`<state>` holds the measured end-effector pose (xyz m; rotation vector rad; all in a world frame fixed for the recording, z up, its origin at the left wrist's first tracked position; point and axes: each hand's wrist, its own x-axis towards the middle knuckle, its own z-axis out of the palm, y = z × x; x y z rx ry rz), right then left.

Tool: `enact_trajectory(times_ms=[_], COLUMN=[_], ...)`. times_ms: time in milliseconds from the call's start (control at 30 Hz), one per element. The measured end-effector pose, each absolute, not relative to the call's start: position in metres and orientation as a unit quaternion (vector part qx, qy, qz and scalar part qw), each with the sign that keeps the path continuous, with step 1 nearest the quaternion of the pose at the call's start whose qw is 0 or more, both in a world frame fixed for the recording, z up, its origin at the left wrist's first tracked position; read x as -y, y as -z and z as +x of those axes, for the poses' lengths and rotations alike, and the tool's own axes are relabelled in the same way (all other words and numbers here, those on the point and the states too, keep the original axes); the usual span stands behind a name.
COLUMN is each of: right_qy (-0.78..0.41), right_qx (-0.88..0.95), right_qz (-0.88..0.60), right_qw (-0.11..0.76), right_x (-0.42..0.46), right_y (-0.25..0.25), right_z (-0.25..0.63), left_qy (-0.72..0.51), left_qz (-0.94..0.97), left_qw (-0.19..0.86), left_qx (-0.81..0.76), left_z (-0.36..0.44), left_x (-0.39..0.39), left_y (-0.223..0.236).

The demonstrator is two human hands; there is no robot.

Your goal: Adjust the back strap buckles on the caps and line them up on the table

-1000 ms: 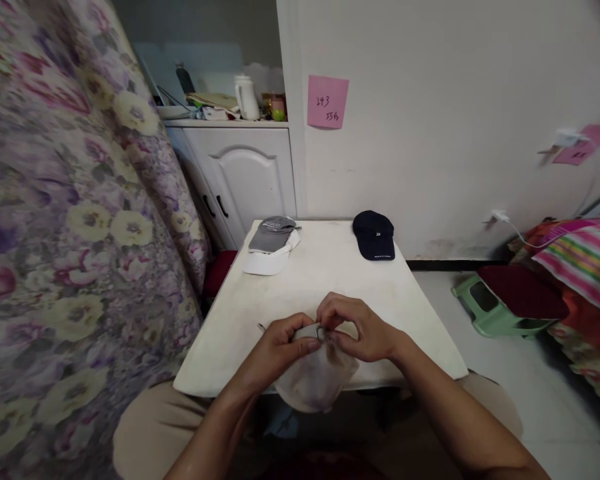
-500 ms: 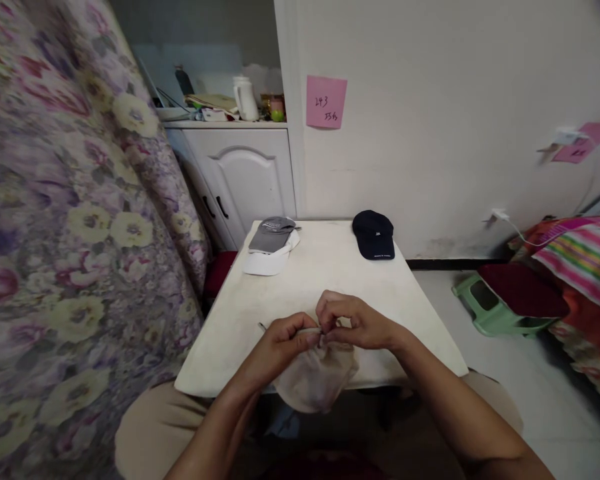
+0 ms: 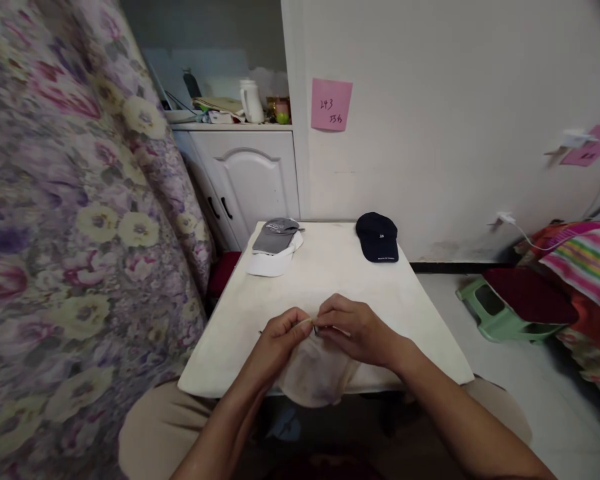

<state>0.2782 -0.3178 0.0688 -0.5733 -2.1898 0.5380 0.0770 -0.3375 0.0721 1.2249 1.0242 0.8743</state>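
Fingers of right hand [image 3: 357,327] flatter at pale cap [image 3: 313,377], previously arched.

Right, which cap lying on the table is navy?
The navy cap sits alone near the table's far right corner; the gray cap and white cap overlap at far left.

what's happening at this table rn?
A seated person is working on a pale cap with both bare hands, at the near edge of the white table. The left hand and the right hand pinch its strap together; the fingers hide the detail there. At the far end, a gray cap lies on a white one on the left, and a navy cap sits on the right.
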Motion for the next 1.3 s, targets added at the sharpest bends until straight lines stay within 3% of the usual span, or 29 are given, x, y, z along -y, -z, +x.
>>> enact_trajectory(times_ms=[300, 567, 733, 933, 1167, 1300], right_qy=[-0.097, -0.037, -0.107, -0.293, -0.268, -0.423], right_qx=[0.905, 0.886, 0.847, 0.736, 0.778, 0.662], right_qz=[-0.229, -0.237, -0.272, -0.349, -0.279, -0.349], right_qw=[0.345, 0.397, 0.444, 0.500, 0.494, 0.510], right_x=[0.318, 0.312, 0.314, 0.323, 0.334, 0.331], right_y=[-0.061, -0.051, -0.046, -0.044, -0.053, -0.053], right_z=[0.275, 0.268, 0.263, 0.260, 0.261, 0.259], left_qy=[-0.392, -0.410, -0.415, -0.413, -0.396, -0.390], left_qz=[0.497, 0.496, 0.494, 0.487, 0.518, 0.522], left_qw=[0.643, 0.630, 0.638, 0.653, 0.630, 0.633], left_qx=[-0.431, -0.434, -0.421, -0.408, -0.422, -0.418], left_z=[0.074, 0.079, 0.077, 0.075, 0.077, 0.075], left_x=[0.335, 0.334, 0.335, 0.338, 0.341, 0.343], left_y=[-0.068, -0.068, -0.068, -0.068, -0.072, -0.073])
